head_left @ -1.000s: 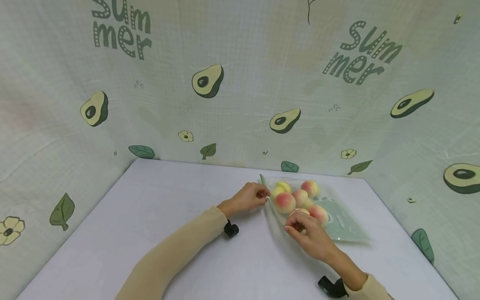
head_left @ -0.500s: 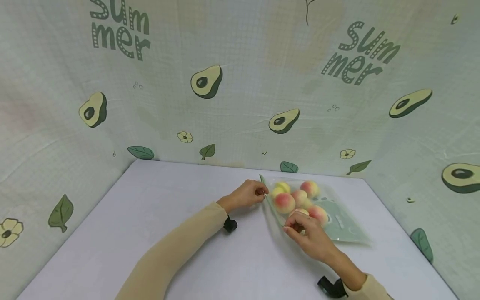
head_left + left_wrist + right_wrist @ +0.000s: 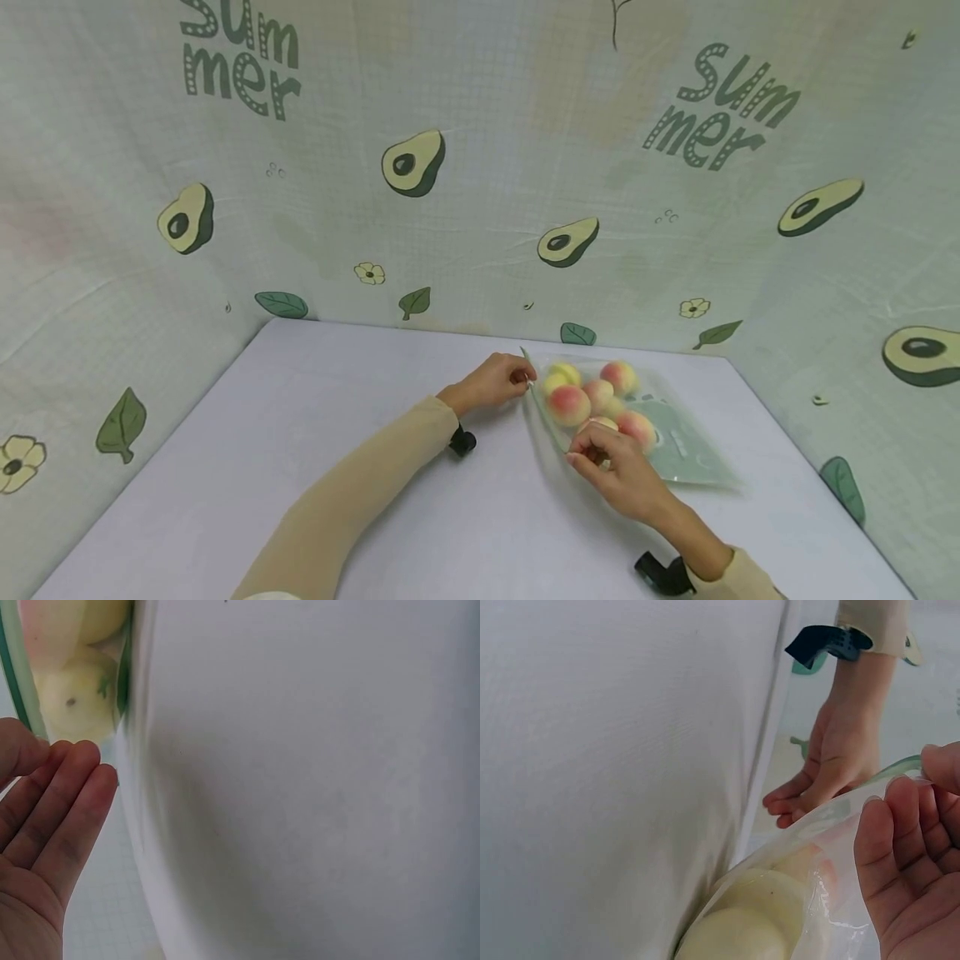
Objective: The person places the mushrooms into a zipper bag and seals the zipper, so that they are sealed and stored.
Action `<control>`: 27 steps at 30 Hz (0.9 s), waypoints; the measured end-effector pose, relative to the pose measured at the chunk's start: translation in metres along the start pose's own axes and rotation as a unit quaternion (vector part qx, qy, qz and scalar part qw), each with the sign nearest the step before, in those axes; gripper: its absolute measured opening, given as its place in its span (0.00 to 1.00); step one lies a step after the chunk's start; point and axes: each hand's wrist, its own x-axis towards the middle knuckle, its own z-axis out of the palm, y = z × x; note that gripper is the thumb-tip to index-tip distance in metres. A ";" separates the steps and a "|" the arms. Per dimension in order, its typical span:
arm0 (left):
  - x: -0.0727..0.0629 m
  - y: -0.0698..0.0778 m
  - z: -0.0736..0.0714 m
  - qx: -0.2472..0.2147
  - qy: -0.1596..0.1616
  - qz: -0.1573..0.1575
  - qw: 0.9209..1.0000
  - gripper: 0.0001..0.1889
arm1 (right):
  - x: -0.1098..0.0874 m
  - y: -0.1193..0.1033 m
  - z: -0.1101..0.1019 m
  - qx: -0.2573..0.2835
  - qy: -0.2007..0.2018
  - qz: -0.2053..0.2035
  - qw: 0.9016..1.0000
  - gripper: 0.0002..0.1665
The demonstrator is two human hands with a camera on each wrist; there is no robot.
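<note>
A clear plastic zip bag [image 3: 701,458] with a green-edged mouth lies at the right of the table, holding several peaches [image 3: 568,406]. My left hand [image 3: 492,381] pinches the bag's mouth edge toward its far end, where a small white bit shows at the fingertips. At the near end of the same edge, my right hand [image 3: 618,468] pinches the bag between thumb and forefinger. Pale yellow fruit [image 3: 75,697] shows through the plastic beyond the left fingertips in the left wrist view. In the right wrist view the bag's edge [image 3: 780,840] slants between both hands.
A white-covered table [image 3: 360,375] spreads out under the bag and both arms. Behind it and at the sides hangs a pale cloth [image 3: 480,100] printed with avocados and leaves. Black wrist cameras [image 3: 663,575] sit below each hand.
My left hand has slid a little farther along the bag's mouth, toward its far end, away from the right hand. The right hand and the peaches have stayed nearly still.
</note>
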 end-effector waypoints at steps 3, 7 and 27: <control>0.001 -0.001 0.000 -0.004 0.000 -0.008 1.000 0.10 | 0.000 0.001 0.000 0.000 -0.001 0.001 1.000 0.11; 0.002 -0.002 -0.002 -0.007 0.004 -0.011 1.000 0.10 | -0.001 0.001 0.001 0.001 0.002 -0.003 1.000 0.12; 0.012 -0.007 -0.007 0.016 0.001 -0.025 1.000 0.10 | 0.000 0.000 0.000 0.000 -0.001 0.002 1.000 0.11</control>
